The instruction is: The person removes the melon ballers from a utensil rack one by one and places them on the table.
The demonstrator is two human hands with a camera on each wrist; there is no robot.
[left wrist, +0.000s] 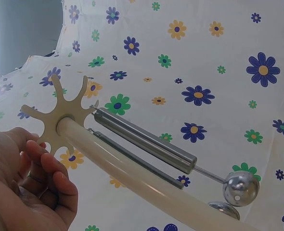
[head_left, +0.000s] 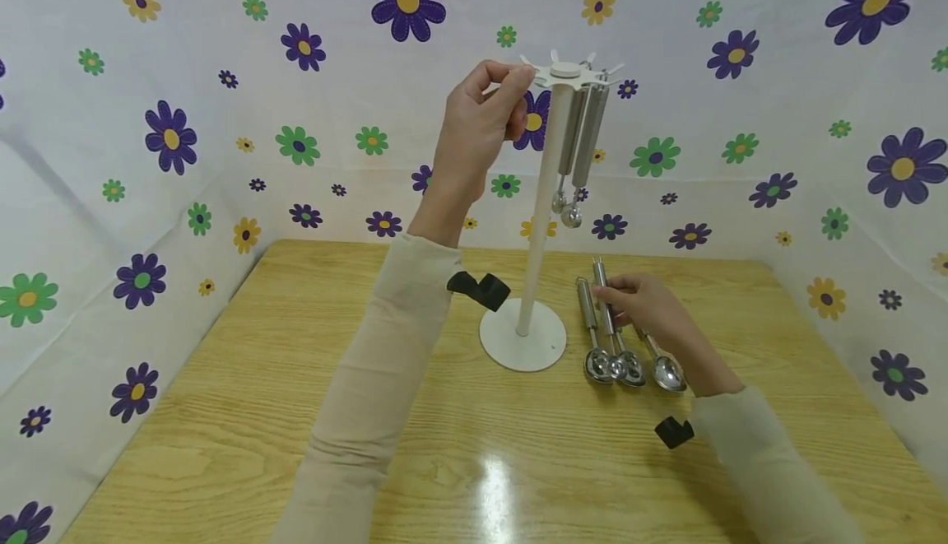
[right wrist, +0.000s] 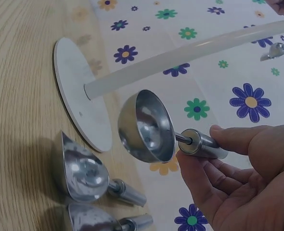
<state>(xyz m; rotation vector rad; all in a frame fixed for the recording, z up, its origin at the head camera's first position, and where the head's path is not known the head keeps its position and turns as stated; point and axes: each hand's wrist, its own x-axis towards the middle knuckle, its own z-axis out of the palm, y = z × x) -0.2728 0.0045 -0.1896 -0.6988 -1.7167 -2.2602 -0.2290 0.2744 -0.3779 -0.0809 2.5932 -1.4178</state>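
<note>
My left hand (head_left: 477, 120) pinches one prong of the star-shaped hook top (head_left: 566, 76) on a white stand (head_left: 544, 198). Two metal measuring spoons (head_left: 589, 137) hang from hooks on the stand's right side, bowls downward. Lower down, my right hand (head_left: 652, 309) pinches the handle of another measuring spoon (right wrist: 147, 127); its round bowl shows clear of the table in the right wrist view. Several more measuring spoons (head_left: 669, 373) lie on the table around it, with their handles pointing away from me.
The stand's round white base (head_left: 518, 355) rests on the wood-grain table (head_left: 296, 412), left of the lying spoons. Behind and at both sides hangs a white cloth (head_left: 333, 75) printed with flowers. A black band piece (head_left: 485, 290) sticks out at my left wrist.
</note>
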